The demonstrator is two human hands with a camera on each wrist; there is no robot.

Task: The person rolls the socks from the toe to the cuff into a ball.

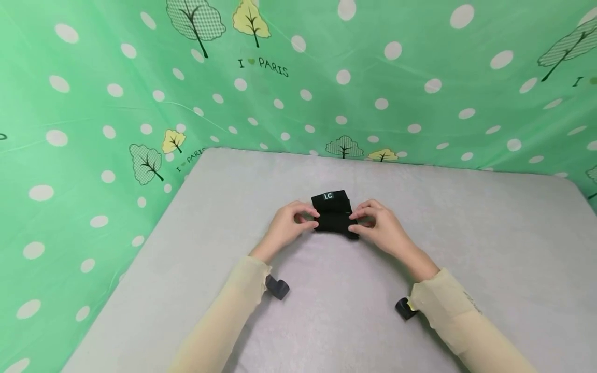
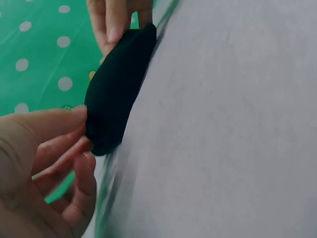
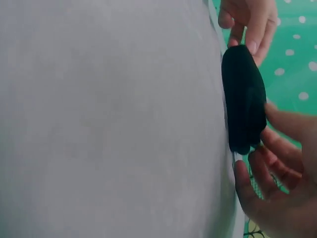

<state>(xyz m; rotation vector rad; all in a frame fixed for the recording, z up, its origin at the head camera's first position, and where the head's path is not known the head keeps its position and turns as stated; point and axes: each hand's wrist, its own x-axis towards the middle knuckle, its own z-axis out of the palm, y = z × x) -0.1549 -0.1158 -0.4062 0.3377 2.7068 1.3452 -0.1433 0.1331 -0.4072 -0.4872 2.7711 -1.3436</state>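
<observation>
A black sock (image 1: 332, 223), folded over on itself, lies near the middle of the table. White letters "LC" show on a small label (image 1: 328, 196) at its far end. My left hand (image 1: 285, 226) pinches the left end of the fold between thumb and fingers. At the opposite end, my right hand (image 1: 386, 230) holds the fold the same way. Both wrist views show the near part of the sock (image 2: 119, 91) as a thick, rounded roll between the two hands. Whether a second sock lies inside the fold cannot be seen.
A pale grey cloth covers the table (image 1: 340, 305). Behind it and along the left hangs a green curtain (image 1: 322, 109) with white dots and printed trees. Dark curved pieces (image 1: 278, 288) stick out below both sleeve cuffs, close over the table.
</observation>
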